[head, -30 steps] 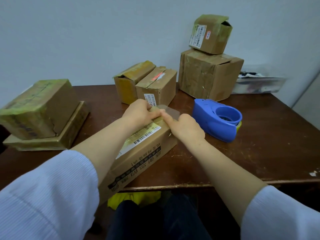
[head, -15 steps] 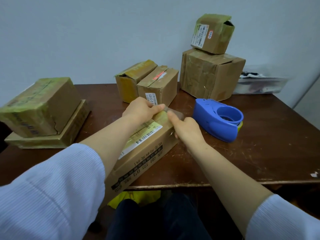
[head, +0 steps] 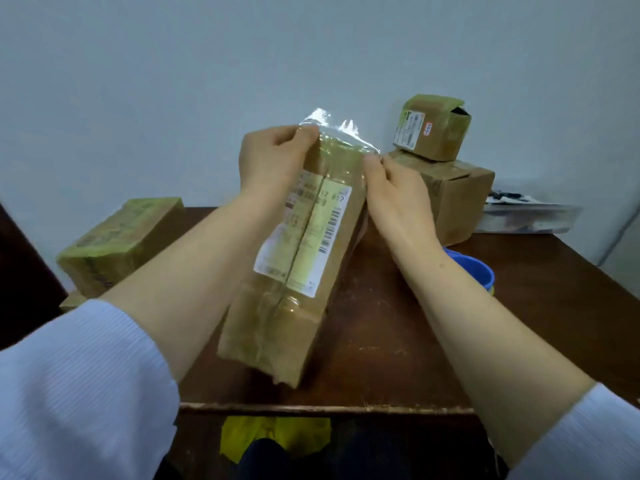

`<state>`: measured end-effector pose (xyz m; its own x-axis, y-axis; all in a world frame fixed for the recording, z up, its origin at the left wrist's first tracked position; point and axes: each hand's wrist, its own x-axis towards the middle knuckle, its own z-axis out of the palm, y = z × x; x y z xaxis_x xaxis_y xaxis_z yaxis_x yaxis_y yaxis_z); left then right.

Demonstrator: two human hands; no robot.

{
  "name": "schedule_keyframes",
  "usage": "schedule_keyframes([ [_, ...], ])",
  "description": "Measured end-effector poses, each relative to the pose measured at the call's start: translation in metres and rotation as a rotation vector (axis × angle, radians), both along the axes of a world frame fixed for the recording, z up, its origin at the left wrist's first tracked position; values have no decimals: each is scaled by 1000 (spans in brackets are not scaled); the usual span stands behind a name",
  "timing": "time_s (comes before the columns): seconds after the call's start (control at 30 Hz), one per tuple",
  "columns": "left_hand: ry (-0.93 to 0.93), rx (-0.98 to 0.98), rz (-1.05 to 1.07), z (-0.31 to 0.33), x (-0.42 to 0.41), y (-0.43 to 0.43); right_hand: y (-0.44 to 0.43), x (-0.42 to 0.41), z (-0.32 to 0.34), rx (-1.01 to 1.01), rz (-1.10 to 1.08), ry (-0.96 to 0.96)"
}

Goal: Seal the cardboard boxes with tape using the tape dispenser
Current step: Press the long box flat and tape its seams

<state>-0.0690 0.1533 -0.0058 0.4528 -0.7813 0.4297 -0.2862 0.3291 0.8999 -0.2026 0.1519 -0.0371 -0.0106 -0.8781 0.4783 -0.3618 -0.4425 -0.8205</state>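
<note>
The table point(head: 381, 341) carries the work. The long cardboard box point(head: 301, 271) stands steeply on end at its middle, with its lower end close to the near edge at 6 o'clock. Whether that end bears on the wood or hangs just above it cannot be told. That looks like the biggest risk: both hands are up at the 12 o'clock end, so a hard press there could kick the foot of the box off the edge. A stack of two boxes point(head: 457, 199) sits at 2 o'clock from it and another taped box point(head: 117, 240) at 9 o'clock, both apart from it. The blue tape dispenser point(head: 479, 273) lies at 3 o'clock, mostly hidden behind the right forearm, where a backward swing of that arm might knock it. The left hand point(head: 273, 161) has its fingers curled round the box's upper left edge, gripping it. The right hand point(head: 398, 199) pinches the right end of the strip of clear tape point(head: 332, 131) against the upper right corner. The strip spans the top end with its left part standing up loose and crinkled, so it may fold onto itself, trap wrinkles, or miss the flap seam if smoothed down unevenly.
</note>
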Motion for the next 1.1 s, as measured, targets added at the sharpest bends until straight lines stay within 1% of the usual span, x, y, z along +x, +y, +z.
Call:
schedule_keyframes([
  [0.03,27,-63,3,5,2,5,-3,4,9,-28,28,-11],
  [0.1,83,-130,26,10,5,14,-5,11,23,-43,66,-61],
  [0.23,205,-173,80,-7,14,26,4,23,25,-106,46,-78],
  [0.33,273,-174,106,-21,21,32,12,29,17,-101,70,-245],
  [0.4,256,-196,107,-25,22,37,16,30,14,-103,90,-296],
  [0.5,163,-219,114,-27,22,44,20,30,13,-139,81,-283],
  [0.57,90,-235,123,-28,21,47,20,29,12,-159,46,-262],
  [0.67,51,-246,145,-28,18,46,17,28,12,-151,-27,-255],
  [0.73,56,-224,175,-26,15,43,15,26,15,-119,-57,-258],
  [0.83,111,-137,191,-19,8,37,11,22,21,-61,-99,-249],
  [0.93,182,-89,168,-14,-1,29,7,19,21,-27,-110,-237],
  [1.0,173,-45,133,-13,-5,25,6,16,22,-31,-99,-221],
  [1.1,134,66,49,-8,-10,22,5,17,28,1,-73,-72],
])
